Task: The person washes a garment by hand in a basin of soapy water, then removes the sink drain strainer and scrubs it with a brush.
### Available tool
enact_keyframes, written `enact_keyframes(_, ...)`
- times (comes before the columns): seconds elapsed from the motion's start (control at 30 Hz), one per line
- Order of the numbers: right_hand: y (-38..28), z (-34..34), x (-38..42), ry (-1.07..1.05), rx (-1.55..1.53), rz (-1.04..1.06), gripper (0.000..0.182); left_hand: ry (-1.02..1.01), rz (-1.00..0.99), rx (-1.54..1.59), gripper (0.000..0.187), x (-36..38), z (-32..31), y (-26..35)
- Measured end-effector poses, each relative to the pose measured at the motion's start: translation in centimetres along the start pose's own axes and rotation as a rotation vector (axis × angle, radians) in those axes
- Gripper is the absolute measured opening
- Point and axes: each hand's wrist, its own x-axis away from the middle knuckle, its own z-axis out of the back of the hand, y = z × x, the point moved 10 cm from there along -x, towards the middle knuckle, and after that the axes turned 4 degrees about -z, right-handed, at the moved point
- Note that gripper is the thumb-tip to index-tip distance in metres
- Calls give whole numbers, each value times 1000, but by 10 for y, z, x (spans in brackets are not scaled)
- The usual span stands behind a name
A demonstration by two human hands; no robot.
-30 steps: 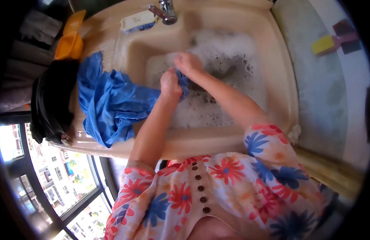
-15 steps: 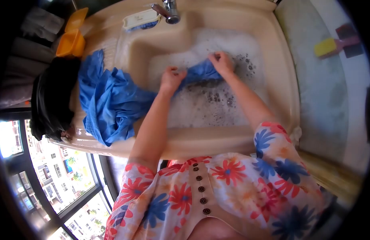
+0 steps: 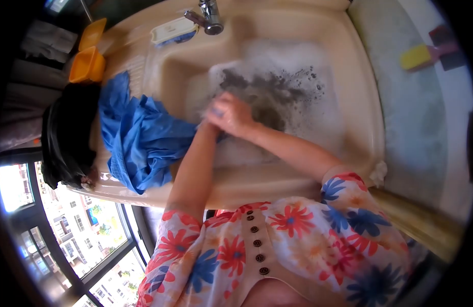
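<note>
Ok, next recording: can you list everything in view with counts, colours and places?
Cloth: 1, blue, left ledge, reaching toward the hands
Sink: 1, beige, centre
Suds: one mass, white and grey, in the basin
Faucet: 1, silver, top
Tray: 1, cream, left of the faucet
Box: 1, orange, lid open, upper left
Dark fabric: count unclear, black, left edge
Brush-like tool: 1, yellow and pink, upper right
Window: 1, dark-framed, lower left
Floral top: 1, multicoloured, worn
Left hand: 1, bare, partly hidden by right
Right hand: 1, bare, over the basin
</note>
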Motion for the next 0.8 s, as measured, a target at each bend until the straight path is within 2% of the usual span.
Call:
enact_keyframes(0.03, -8, -6, 0, 0, 78, 64, 19, 0, -231, -287, 30, -7, 26, -5)
enact_keyframes(0.07, -14, -10, 0, -3, 160, 127, 17, 15, -313, -539, 27, -12, 31, -1)
enact_keyframes(0.1, 12, -9, -17, 102, 119, 105, 15, 32, -395, -790, 23, -16, 30, 4)
enact_keyframes(0.13, 51, -10, -37, 88, 220, -147, 14, 113, -81, -265, 19, -11, 18, 3)
enact_keyframes(0.17, 65, -14, -50, 88, 227, -154, 13, 350, 151, 290, 15, 6, 3, 2)
enact_keyframes(0.2, 74, -17, -56, 83, 230, -159, 13, 367, 109, 366, 17, -1, -2, 4)
enact_keyframes(0.27, 48, -10, -46, 107, 213, -74, 12, 410, 179, 300, 20, 19, -30, 32)
enact_keyframes(0.3, 26, -8, -41, 116, 200, -23, 12, -29, -252, 599, 20, -2, -45, 47)
enact_keyframes(0.33, -46, 8, -17, 170, 90, 268, 14, -493, -683, 849, 20, 17, -43, 62)
enact_keyframes(0.37, -47, 6, -14, 180, 46, 284, 15, 122, -652, 441, 19, 26, -12, 54)
enact_keyframes(0.4, -44, 10, -10, 191, 0, 297, 15, 9, -444, 483, 20, 10, -28, 48)
enact_keyframes(0.43, 15, 4, -24, 147, 72, 11, 15, -92, -229, 511, 20, -2, -46, 40)
enact_keyframes(0.47, 78, 5, -40, 105, 146, -267, 16, 415, 167, 196, 19, 23, -35, 38)
enact_keyframes(0.53, 112, 21, -49, 0, 288, -316, 19, 230, 41, 126, 20, 21, -73, 63)
enact_keyframes(0.6, 117, 32, -52, -65, 373, -178, 21, 180, 34, -160, 20, 33, -85, 85)
enact_keyframes(0.67, 130, 51, -55, -68, 407, -272, 21, 113, 26, -481, 27, 36, -84, 95)
enact_keyframes(0.7, 142, 53, -55, -202, 509, -379, 18, 121, -113, -644, 27, 38, -81, 111)
enact_keyframes(0.8, 100, 44, -60, -378, 267, -192, 38, 44, -242, -829, 23, 55, -90, 133)
